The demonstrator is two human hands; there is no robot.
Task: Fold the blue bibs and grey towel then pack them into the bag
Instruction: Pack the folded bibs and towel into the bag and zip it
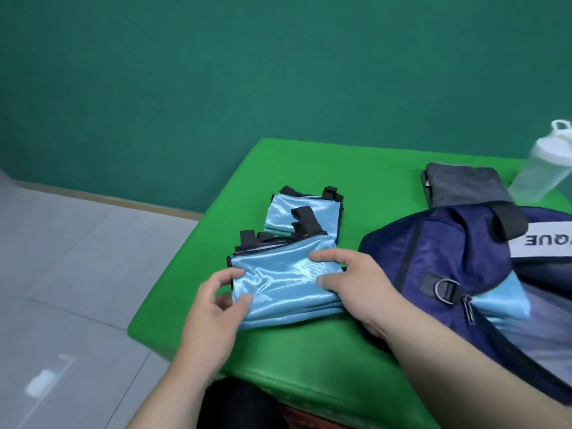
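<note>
A folded light-blue bib (283,281) with black straps lies near the front of the green table (309,351). My left hand (216,305) pinches its left edge, thumb on top. My right hand (349,284) grips its right edge, fingers curled over the cloth. Behind it lies a second folded blue bib (301,213). The navy bag (439,258) sits open on the right, with light-blue cloth (501,300) showing inside. A folded grey towel (464,184) rests behind the bag.
A clear plastic shaker bottle (541,168) with a white lid stands at the far right, beside the towel. The table's left edge drops to a grey tiled floor (77,274). A teal wall (216,72) closes the back.
</note>
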